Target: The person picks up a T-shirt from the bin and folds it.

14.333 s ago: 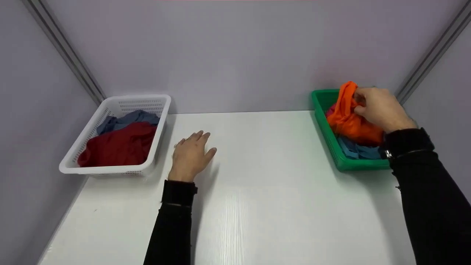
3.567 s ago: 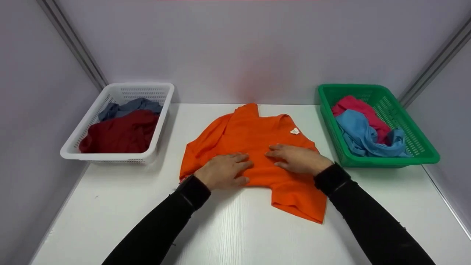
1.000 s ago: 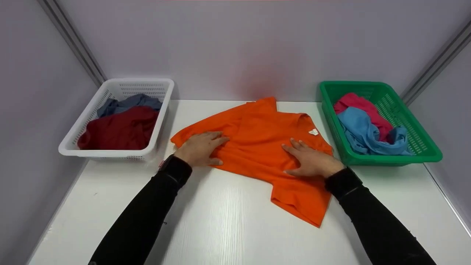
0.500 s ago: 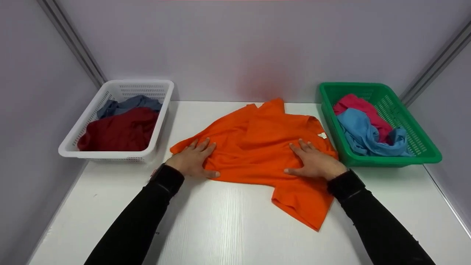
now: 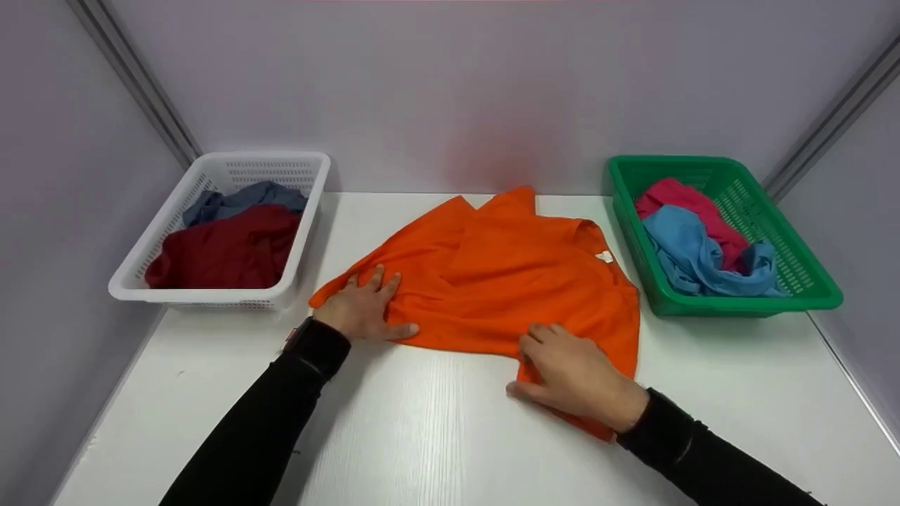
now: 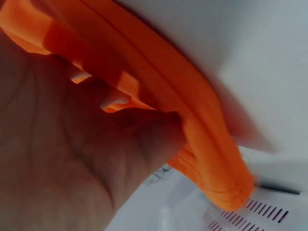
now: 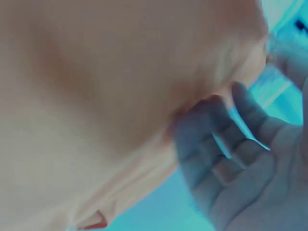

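An orange T-shirt (image 5: 506,281) lies spread and a little wrinkled on the white table, its neckline and white tag (image 5: 605,257) toward the right. One sleeve points to the back wall, the other toward the front. My left hand (image 5: 362,309) rests with spread fingers on the left part of the shirt, thumb at its near edge. In the left wrist view the orange fabric (image 6: 192,106) bulges in a raised fold beside the thumb. Over the near sleeve is my right hand (image 5: 573,372), fingers loosely bent; it covers much of that sleeve. The right wrist view is blurred.
At the back left, a white basket (image 5: 318,211) holds dark red (image 5: 225,246) and grey-blue (image 5: 246,199) cloth. A green basket (image 5: 801,260) with pink (image 5: 692,200) and light blue (image 5: 685,242) cloth stands right of the shirt. Walls enclose the table at the back and sides.
The orange T-shirt came out of the green basket and was spread on the table. In the last half second my right hand moved from the shirt's body toward me, onto the near sleeve.
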